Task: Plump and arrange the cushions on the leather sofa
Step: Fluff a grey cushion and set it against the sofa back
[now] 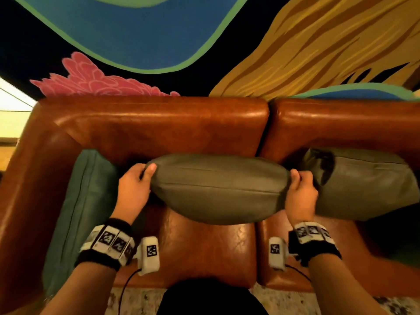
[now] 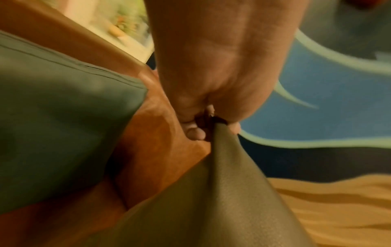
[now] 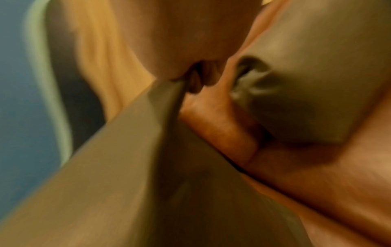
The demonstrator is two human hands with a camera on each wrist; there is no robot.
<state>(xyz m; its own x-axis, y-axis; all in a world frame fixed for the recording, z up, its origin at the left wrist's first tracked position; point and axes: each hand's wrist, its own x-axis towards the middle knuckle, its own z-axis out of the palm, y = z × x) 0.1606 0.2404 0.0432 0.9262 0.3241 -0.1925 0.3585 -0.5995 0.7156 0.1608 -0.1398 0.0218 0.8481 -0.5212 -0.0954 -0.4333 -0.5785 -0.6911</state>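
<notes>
An olive-grey cushion [image 1: 218, 189] hangs in the air over the brown leather sofa [image 1: 159, 128], held by its two upper corners. My left hand [image 1: 138, 178] pinches its left corner, and my right hand [image 1: 300, 185] pinches its right corner. The left wrist view shows my left hand [image 2: 209, 120] gripping the cushion corner [image 2: 222, 167]; the right wrist view shows my right hand [image 3: 190, 78] gripping the cushion's other corner [image 3: 148, 150]. A teal cushion [image 1: 84, 205] leans on the sofa's left arm. A second olive-grey cushion [image 1: 363, 185] sits on the right seat against the backrest.
A painted mural wall [image 1: 159, 30] rises behind the sofa. The bare seat pad [image 1: 209, 253] lies below the held cushion. A patterned rug [image 1: 141, 301] shows at the sofa's front edge. Cables run from my wrist cameras [image 1: 148, 253].
</notes>
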